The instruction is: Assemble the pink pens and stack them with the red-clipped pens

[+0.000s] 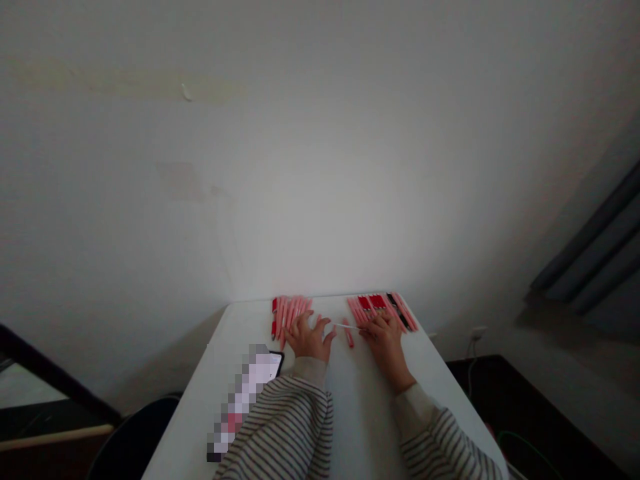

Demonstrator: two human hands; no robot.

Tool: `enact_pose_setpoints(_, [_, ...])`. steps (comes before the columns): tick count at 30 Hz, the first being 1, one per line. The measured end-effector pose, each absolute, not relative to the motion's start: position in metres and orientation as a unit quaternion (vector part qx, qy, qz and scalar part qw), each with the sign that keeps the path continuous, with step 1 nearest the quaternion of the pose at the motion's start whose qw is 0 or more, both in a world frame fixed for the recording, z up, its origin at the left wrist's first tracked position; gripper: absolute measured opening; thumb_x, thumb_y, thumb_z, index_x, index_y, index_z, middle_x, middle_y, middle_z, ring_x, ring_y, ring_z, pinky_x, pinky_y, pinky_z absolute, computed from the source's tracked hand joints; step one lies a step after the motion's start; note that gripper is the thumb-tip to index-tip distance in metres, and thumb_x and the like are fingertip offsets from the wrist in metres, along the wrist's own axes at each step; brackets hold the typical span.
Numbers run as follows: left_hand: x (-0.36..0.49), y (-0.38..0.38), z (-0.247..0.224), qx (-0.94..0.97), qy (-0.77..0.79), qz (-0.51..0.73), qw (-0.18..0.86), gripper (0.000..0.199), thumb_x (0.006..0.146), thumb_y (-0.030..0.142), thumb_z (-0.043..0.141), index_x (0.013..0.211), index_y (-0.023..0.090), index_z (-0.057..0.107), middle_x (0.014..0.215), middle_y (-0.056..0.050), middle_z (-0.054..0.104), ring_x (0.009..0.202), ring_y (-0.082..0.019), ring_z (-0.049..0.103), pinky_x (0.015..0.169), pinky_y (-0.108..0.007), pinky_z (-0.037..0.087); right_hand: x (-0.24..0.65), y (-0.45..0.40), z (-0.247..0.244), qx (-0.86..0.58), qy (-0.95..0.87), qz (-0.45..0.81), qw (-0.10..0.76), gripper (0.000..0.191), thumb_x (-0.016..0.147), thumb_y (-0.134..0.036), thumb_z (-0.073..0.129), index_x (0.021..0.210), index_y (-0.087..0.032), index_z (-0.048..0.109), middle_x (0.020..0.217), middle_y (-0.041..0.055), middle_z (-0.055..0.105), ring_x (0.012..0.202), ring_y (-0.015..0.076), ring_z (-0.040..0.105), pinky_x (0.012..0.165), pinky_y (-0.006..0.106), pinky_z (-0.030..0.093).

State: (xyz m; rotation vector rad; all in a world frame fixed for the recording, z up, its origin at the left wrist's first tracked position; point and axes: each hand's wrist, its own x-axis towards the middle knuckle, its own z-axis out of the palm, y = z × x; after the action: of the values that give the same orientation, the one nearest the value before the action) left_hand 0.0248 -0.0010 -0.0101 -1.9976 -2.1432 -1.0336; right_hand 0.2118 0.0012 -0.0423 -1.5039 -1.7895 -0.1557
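Observation:
My right hand (384,343) pinches one end of a thin white stick (346,326), which looks like a pen refill and points left across the table. Just below that stick lies a short pink pen part (349,337) with a red end. My left hand (309,337) rests with fingers spread beside a row of pink pens (290,311), and the tips of some fingers overlap small pink pieces that are hard to make out. Beyond my right hand is a second group of pink pens (355,310), with red parts (373,303) and black parts (399,312) among them.
The white table (360,413) stands against a pale wall (320,167). A phone (273,365), partly blurred out, lies left of my left forearm. A dark round seat (137,440) is at lower left. Grey curtain (595,267) hangs at right, near a wall socket (479,332) with a cord.

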Motion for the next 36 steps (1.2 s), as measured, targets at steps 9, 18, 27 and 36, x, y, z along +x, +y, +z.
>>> enact_pose_setpoints(9, [0.023, -0.003, -0.011, -0.661, -0.676, -0.327, 0.000, 0.010, 0.068, 0.034, 0.071, 0.078, 0.036, 0.073, 0.126, -0.002, 0.056, 0.123, -0.027, 0.041, 0.106, -0.059, 0.015, 0.211, 0.000, -0.041, -0.584, -0.708, -0.073, 0.390, 0.012, 0.079, -0.029, 0.064, 0.086, -0.032, 0.073, 0.092, 0.0024, 0.065, 0.102, 0.0234, 0.044, 0.089, 0.039, 0.031])
enact_pose_setpoints(18, [0.020, -0.001, -0.013, -0.641, -0.682, -0.354, -0.003, 0.005, 0.069, 0.033, 0.069, 0.072, 0.035, 0.072, 0.124, 0.002, 0.058, 0.118, -0.025, 0.045, 0.104, -0.056, 0.022, 0.211, 0.001, -0.043, -0.586, -0.695, -0.064, 0.411, 0.017, 0.082, -0.024, 0.061, 0.094, -0.029, 0.071, 0.102, 0.0040, 0.062, 0.103, 0.0229, 0.044, 0.090, 0.039, 0.033])
enact_pose_setpoints(27, [0.017, 0.003, -0.016, -0.619, -0.695, -0.363, 0.048, 0.010, 0.071, 0.029, 0.060, 0.073, 0.030, 0.070, 0.123, 0.001, 0.060, 0.119, -0.025, 0.044, 0.106, -0.054, 0.020, 0.215, 0.001, -0.046, -0.611, -0.666, -0.105, 0.415, 0.028, 0.082, -0.021, 0.057, 0.107, -0.029, 0.066, 0.111, 0.0043, 0.058, 0.105, 0.0218, 0.044, 0.090, 0.039, 0.031])
enact_pose_setpoints(36, [0.024, -0.004, -0.006, -0.642, -0.725, -0.249, -0.018, 0.030, 0.065, 0.027, 0.058, 0.092, 0.032, 0.070, 0.133, 0.002, 0.053, 0.128, -0.030, 0.032, 0.107, -0.067, 0.002, 0.213, 0.000, -0.045, -0.616, -0.666, -0.108, 0.405, 0.018, 0.083, -0.024, 0.058, 0.096, -0.028, 0.070, 0.110, 0.0044, 0.058, 0.104, 0.0219, 0.044, 0.090, 0.039, 0.030])
